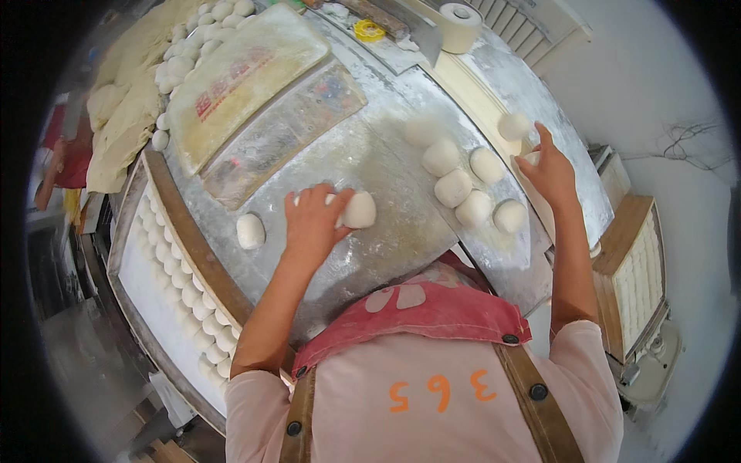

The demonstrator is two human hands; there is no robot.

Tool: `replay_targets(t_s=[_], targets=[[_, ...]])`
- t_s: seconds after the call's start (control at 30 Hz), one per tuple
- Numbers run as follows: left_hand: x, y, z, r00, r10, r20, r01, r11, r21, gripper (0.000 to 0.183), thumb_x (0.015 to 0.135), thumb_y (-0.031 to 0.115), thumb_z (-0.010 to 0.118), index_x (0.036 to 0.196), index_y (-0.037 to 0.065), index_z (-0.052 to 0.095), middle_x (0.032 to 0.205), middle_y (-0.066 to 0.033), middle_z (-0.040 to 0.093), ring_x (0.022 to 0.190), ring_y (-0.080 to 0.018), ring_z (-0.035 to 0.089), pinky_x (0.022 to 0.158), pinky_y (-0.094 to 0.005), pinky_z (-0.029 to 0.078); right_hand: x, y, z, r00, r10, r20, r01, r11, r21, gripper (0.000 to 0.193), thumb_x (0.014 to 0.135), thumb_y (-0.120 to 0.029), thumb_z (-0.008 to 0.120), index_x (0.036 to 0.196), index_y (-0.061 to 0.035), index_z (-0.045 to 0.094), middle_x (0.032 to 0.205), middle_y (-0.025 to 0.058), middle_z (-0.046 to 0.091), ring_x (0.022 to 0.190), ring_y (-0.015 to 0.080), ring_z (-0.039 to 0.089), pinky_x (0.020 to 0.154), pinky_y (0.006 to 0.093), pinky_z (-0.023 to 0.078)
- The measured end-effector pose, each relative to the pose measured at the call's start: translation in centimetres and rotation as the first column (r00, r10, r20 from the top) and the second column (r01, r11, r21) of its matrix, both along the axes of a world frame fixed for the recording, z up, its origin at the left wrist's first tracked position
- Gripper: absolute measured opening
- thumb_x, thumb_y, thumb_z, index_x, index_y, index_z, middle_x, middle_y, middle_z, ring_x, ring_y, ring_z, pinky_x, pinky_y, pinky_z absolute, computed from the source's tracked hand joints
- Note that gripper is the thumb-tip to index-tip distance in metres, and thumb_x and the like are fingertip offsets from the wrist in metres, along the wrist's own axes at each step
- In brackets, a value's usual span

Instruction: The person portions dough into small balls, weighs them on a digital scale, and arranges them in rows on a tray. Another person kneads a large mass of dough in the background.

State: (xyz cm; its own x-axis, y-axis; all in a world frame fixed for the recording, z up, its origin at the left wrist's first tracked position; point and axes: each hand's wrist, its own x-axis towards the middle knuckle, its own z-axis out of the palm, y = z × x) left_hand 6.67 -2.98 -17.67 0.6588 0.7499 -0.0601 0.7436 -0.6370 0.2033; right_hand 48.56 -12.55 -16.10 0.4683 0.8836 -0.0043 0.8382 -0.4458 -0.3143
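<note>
My left hand [310, 220] curls over the floured metal table, its fingers around dough balls. A round white dough ball [360, 210] shows at the thumb side, and paler dough peeks out under the fingers. One loose dough ball [250, 231] lies to the left of this hand. On the right, my right hand [551, 171] is bent around another dough ball [532, 158], partly hidden by the fingers, over a pale strip. Just past its fingertips sits a further dough ball [515, 126]. Several dough balls [453, 188] cluster on the table between my hands.
A wooden-edged tray [202, 258] with rows of dough balls stands at the left, another tray [621, 243] at the right. Translucent plastic sheets [278, 135] cover the table's far left. A dough sheet [147, 69], a white roll [460, 29] and a yellow cutter [369, 31] lie farther back.
</note>
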Motion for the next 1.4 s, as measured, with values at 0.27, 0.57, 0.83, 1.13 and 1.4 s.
replay_targets(t_s=[0.27, 0.57, 0.83, 1.13, 1.4], targets=[[-1.5, 1.1, 0.0, 0.999, 0.042, 0.013, -0.043, 0.998, 0.035, 0.063, 0.066, 0.029, 0.087, 0.124, 0.027, 0.063, 0.119, -0.0056, 0.059, 0.111, -0.0274, 0.056, 0.105, -0.0629, 0.033, -0.5, 5.3, -0.6, 0.991, 0.126, 0.032, -0.124, 0.990, -0.073, 0.050, 0.088, -0.032, 0.067, 0.134, -0.0206, 0.051, 0.108, 0.0161, 0.070, 0.097, 0.0349, 0.068, 0.081, 0.0443, 0.053], [-5.5, 11.3, 6.7, 0.906, -0.313, 0.283, 0.264, 0.944, 0.200, 0.057, 0.064, 0.014, 0.084, 0.118, 0.016, 0.065, 0.109, -0.0101, 0.064, 0.106, -0.0343, 0.059, 0.091, -0.0462, 0.046, -11.7, 7.9, 4.7, 0.838, 0.469, -0.278, -0.403, 0.876, 0.264, 0.039, 0.088, -0.029, 0.068, 0.124, -0.0165, 0.059, 0.109, 0.0151, 0.070, 0.101, 0.0353, 0.067, 0.086, 0.0428, 0.052], [-9.7, 17.5, 14.7, 0.869, 0.058, 0.492, -0.289, 0.866, 0.408, 0.059, 0.082, 0.017, 0.077, 0.136, 0.004, 0.055, 0.132, -0.0200, 0.058, 0.125, -0.0359, 0.054, 0.107, -0.0438, 0.041, -25.3, 10.1, -2.9, 0.350, 0.887, -0.299, -0.864, 0.430, 0.261, 0.041, 0.089, -0.018, 0.068, 0.129, -0.0153, 0.062, 0.118, 0.0112, 0.066, 0.105, 0.0339, 0.064, 0.089, 0.0392, 0.052], [-8.8, 4.8, 1.9, 0.976, -0.191, 0.101, 0.204, 0.968, -0.146, 0.082, 0.065, 0.005, 0.083, 0.140, 0.015, 0.051, 0.138, -0.0141, 0.055, 0.126, -0.0348, 0.053, 0.104, -0.0437, 0.045, -14.7, 5.5, 1.0, 0.698, 0.554, -0.454, -0.434, 0.831, 0.348, 0.037, 0.087, 0.000, 0.063, 0.123, -0.0091, 0.066, 0.112, 0.0119, 0.064, 0.098, 0.0245, 0.064, 0.080, 0.0316, 0.054], [-7.1, 5.6, 0.8, 0.960, -0.243, 0.137, 0.261, 0.955, -0.141, 0.088, 0.061, 0.010, 0.087, 0.140, 0.019, 0.050, 0.132, -0.0107, 0.056, 0.122, -0.0327, 0.054, 0.099, -0.0464, 0.045, 2.5, -7.0, -0.8, 0.981, -0.073, -0.179, 0.136, 0.918, 0.374, 0.040, 0.091, -0.010, 0.068, 0.131, -0.0081, 0.061, 0.109, 0.0078, 0.062, 0.080, 0.0147, 0.056, 0.073, 0.0288, 0.050]])
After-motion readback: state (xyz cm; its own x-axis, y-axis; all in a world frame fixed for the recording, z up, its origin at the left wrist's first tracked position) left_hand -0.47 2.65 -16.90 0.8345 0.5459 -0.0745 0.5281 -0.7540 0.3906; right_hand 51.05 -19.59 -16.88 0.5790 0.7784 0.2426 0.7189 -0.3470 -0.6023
